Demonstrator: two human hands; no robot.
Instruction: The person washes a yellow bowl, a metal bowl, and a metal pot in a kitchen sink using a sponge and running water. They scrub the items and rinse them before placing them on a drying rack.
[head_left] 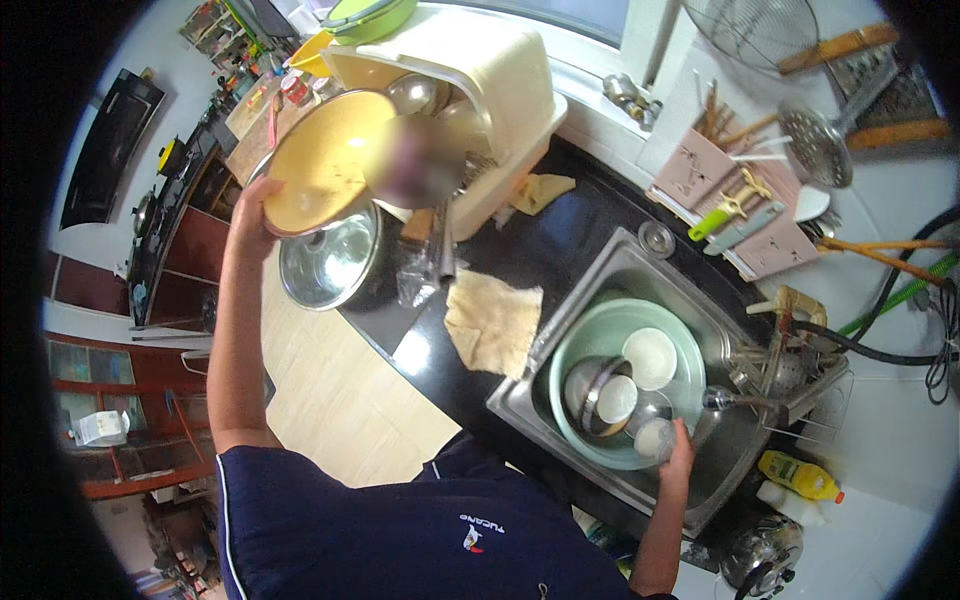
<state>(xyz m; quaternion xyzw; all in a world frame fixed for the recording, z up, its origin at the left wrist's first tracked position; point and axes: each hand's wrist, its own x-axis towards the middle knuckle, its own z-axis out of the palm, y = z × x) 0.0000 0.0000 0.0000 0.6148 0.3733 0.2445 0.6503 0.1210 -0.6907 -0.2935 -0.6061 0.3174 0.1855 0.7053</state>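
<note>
With my left hand (258,205) I grip the edge of a large yellow basin (325,165), raised and tilted at the upper left. It overlaps a beige dish cabinet (505,65) and a shiny steel pot (325,262) on the counter's end. Down in the sink (510,402) sits a pale green tub (690,350). My right hand (678,455) is at the tub's near right rim, fingers closed on a small whitish bowl (653,440). Other white bowls (650,358) and a dark steel bowl (585,385) lie in the tub. A blurred patch hides part of the basin's right side.
A beige cloth (492,322) lies on the black counter left of the sink. The faucet (722,398) reaches over the tub from the right. A pink utensil holder (735,200) stands behind the sink. A yellow bottle (798,475) and a kettle (765,550) are at the right.
</note>
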